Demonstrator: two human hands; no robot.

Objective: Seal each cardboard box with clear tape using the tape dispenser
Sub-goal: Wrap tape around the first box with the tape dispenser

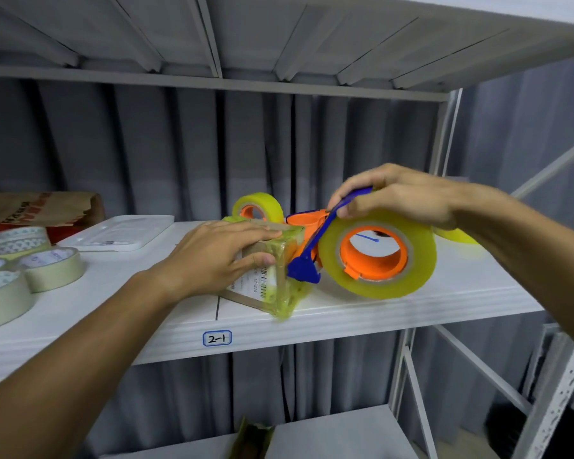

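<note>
A small cardboard box (pixel 265 289) wrapped in clear yellowish tape sits near the front edge of the white shelf (pixel 345 319). My left hand (pixel 212 256) lies on top of it, fingers flat across the lid and thumb against its right side. My right hand (pixel 398 197) grips the tape dispenser (pixel 375 253) from above: a large yellow-tinted tape roll on an orange hub with a blue arm. The blue cutter end (pixel 304 268) touches the box's right side.
A second yellow tape roll (pixel 257 207) stands behind the box and another (pixel 458 236) lies behind my right wrist. Several beige tape rolls (pixel 30 270) crowd the shelf's left, with a white tray (pixel 123 231) and a paper bag (pixel 40 207) behind them.
</note>
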